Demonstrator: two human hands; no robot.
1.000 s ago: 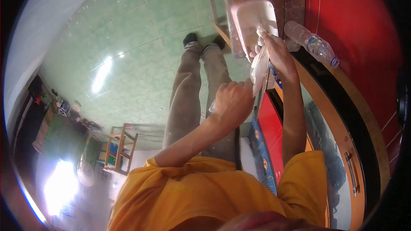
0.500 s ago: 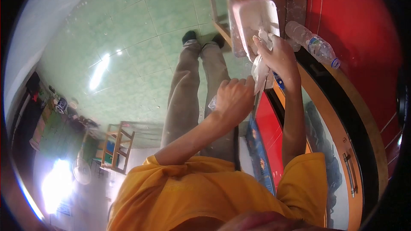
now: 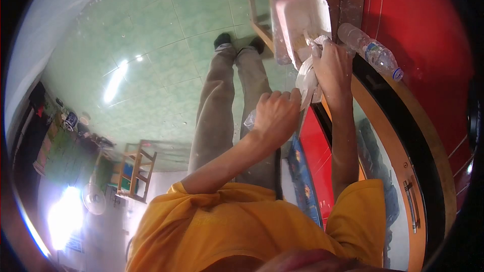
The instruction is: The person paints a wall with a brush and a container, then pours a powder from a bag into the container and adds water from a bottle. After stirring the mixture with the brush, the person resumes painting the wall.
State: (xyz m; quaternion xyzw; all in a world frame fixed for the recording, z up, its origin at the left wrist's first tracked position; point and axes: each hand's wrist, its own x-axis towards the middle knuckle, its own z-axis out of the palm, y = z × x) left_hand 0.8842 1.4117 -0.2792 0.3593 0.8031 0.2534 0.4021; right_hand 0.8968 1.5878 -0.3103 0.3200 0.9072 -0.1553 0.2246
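Observation:
My left hand [image 3: 276, 117] is closed in a fist around a plastic bag [image 3: 306, 81]. A clear end of the bag sticks out on the fist's left side, and its whitish part stretches up toward my right hand [image 3: 333, 65]. That hand has its fingers curled together at the near end of a white rectangular tray [image 3: 318, 15]. Smeared on its fingertips is a white, paste-like stuff [image 3: 320, 40]; the bag's mouth there is partly hidden. More white residue coats the tray's inside.
The tray rests on a spattered wooden stool [image 3: 348, 0]. A clear plastic bottle [image 3: 374, 53] lies beside it, near a red wall [image 3: 413, 25]. An orange cabinet [image 3: 403, 146] with a handle stands at right. Farther left are a wooden chair [image 3: 137, 171] and a fan [image 3: 94, 199].
My right hand has turned, and its fingers, spread over the bag before, are now curled in at the white stuff. My left hand stays in place with its grip.

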